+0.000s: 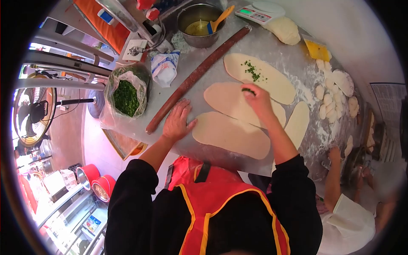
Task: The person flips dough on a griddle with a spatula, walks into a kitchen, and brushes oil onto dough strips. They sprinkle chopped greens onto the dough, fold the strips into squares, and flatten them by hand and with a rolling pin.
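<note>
My right hand (259, 102) is closed around a pinch of chopped green onions (248, 91), above the middle dough sheet (221, 97). Beyond it, the far dough sheet (272, 83) carries a small scatter of chopped green bits. A near dough sheet (231, 135) lies plain along the front edge, and a narrower dough sheet (297, 123) sits to the right. My left hand (177, 121) rests flat on the metal table, fingers spread, between the near sheet and a long brown rolling pin (197, 78). It holds nothing.
Left of the rolling pin are a bag of chopped greens (126, 97) and a white packet (165, 70). At the back stand a metal pot (199, 36) with a brush and a scale (260, 13). Dough pieces (333, 95) lie right, near a co-worker's arm (333, 180).
</note>
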The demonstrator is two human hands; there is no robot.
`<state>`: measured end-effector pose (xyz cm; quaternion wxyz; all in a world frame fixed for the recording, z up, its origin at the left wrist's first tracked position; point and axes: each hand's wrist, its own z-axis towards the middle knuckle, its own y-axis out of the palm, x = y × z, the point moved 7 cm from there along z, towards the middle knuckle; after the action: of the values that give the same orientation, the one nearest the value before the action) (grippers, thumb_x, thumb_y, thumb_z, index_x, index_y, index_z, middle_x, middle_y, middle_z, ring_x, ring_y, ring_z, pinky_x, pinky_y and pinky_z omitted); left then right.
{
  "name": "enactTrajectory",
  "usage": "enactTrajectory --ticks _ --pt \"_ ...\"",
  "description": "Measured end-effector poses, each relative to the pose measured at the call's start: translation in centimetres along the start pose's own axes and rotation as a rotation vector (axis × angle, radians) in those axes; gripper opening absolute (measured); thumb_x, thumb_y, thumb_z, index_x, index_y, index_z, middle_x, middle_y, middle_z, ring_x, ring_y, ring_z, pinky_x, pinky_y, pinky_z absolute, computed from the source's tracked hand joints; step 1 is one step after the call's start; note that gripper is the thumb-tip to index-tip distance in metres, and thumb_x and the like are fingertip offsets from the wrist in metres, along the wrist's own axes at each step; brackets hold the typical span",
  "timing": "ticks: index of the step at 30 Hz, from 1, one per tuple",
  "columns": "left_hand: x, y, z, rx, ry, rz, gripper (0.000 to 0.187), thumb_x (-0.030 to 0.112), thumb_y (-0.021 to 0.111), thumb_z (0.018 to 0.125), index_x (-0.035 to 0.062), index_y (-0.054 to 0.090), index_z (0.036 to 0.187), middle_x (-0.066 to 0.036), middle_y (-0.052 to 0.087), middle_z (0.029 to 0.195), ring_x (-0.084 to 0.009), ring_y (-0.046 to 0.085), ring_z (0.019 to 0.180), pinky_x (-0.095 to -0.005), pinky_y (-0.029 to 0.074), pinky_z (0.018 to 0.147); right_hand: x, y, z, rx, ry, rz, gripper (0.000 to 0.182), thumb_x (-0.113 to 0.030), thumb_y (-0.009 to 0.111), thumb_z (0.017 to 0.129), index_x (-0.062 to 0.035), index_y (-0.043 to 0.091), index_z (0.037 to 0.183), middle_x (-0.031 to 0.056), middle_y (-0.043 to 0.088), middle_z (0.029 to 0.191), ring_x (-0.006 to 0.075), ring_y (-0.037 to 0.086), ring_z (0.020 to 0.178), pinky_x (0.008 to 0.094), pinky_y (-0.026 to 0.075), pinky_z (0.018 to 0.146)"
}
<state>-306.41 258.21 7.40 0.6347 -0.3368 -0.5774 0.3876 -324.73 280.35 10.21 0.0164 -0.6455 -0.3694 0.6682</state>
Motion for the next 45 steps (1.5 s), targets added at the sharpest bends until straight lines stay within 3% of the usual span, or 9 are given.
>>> enactTrajectory --ticks 3,6,12,15,24,28,33,39,45 --pt "0.0 0.0 -0.1 0.01 0.001 0.029 0.05 0.029 0.069 0.079 0.0034 0.049 0.116 -0.014 0.047 0.133 -0.032 0.043 0.127 -0.041 0.038 0.104 -1.5 2.3 -2.0 -0.072 -0.342 -0.309 0.028 0.001 0.059 0.081 -0.0055 0.065 0.107 0.016 0.064 0.106 0.0326 0.062 0.094 0.0354 0.049 0.083" --pt "0.1 -0.1 -0.1 0.016 0.005 0.045 0.049 0.03 0.069 0.08 0.0034 0.05 0.117 -0.013 0.047 0.133 -0.0317 0.042 0.127 -0.0407 0.038 0.104 -1.3 1.0 -3.5 -0.04 -0.341 -0.33 0.033 0.002 0.058 0.08 -0.0068 0.063 0.111 0.0166 0.063 0.11 0.036 0.06 0.098 0.0385 0.049 0.085" --pt "0.1 0.1 -0.1 0.004 -0.005 0.032 0.049 0.03 0.066 0.082 0.003 0.049 0.119 -0.015 0.046 0.134 -0.0337 0.041 0.129 -0.0422 0.035 0.106 4.9 -0.9 -4.8 0.02 0.338 0.178 0.024 0.0 0.061 0.082 -0.0041 0.066 0.105 0.0089 0.067 0.094 0.0188 0.064 0.086 0.0314 0.052 0.075" --pt "0.0 0.2 -0.2 -0.002 0.002 0.063 0.049 0.033 0.064 0.083 0.0032 0.049 0.12 -0.014 0.046 0.135 -0.0326 0.041 0.129 -0.0417 0.036 0.106 3.9 0.8 -6.1 0.078 0.24 0.509 0.019 -0.002 0.063 0.083 -0.0037 0.067 0.101 0.0051 0.067 0.087 0.0117 0.061 0.08 0.0276 0.051 0.069" --pt "-0.4 0.3 -0.3 0.01 -0.012 0.019 0.047 0.032 0.063 0.085 0.0025 0.049 0.12 -0.013 0.045 0.135 -0.0322 0.041 0.128 -0.0422 0.037 0.105 -2.3 7.3 -12.3 -0.061 -0.044 -0.017 0.037 0.001 0.055 0.082 -0.0064 0.058 0.118 0.0167 0.059 0.118 0.0355 0.053 0.113 0.0391 0.042 0.098" --pt "-0.4 0.2 -0.5 0.033 -0.002 -0.022 0.045 0.031 0.063 0.086 0.0029 0.05 0.119 -0.013 0.046 0.135 -0.0324 0.042 0.127 -0.0417 0.037 0.105 -1.5 4.7 -15.2 0.112 0.012 0.003 0.042 -0.005 0.056 0.085 -0.0035 0.053 0.128 0.0183 0.055 0.127 0.0329 0.048 0.123 0.0389 0.038 0.103" --pt "-0.3 -0.1 -0.5 0.089 0.049 -0.061 0.043 0.026 0.064 0.085 0.0023 0.05 0.118 -0.014 0.047 0.133 -0.0334 0.043 0.126 -0.0419 0.036 0.105 -1.6 8.8 -16.9 0.156 -0.081 -0.56 0.072 -0.027 0.06 0.087 0.0075 0.027 0.141 0.0312 0.029 0.144 0.0445 0.026 0.135 0.0549 0.018 0.111" --pt "-0.1 -0.3 -0.7 0.117 0.074 -0.073 0.039 0.024 0.061 0.087 0.0022 0.05 0.117 -0.015 0.047 0.133 -0.034 0.043 0.125 -0.0418 0.035 0.105 -5.4 15.5 -17.0 0.148 -0.141 -0.616 0.076 -0.039 0.06 0.086 0.0047 0.03 0.141 0.0277 0.033 0.143 0.0403 0.028 0.136 0.058 0.018 0.11" --pt "-0.2 0.0 -0.6 0.103 0.051 -0.07 0.038 0.024 0.059 0.088 0.0024 0.05 0.118 -0.015 0.047 0.133 -0.0339 0.042 0.127 -0.0419 0.034 0.106 -1.2 11.4 -19.2 0.163 0.087 -0.78 0.072 -0.041 0.053 0.091 -0.0012 0.027 0.145 0.0254 0.029 0.147 0.0417 0.026 0.137 0.0636 0.013 0.108"
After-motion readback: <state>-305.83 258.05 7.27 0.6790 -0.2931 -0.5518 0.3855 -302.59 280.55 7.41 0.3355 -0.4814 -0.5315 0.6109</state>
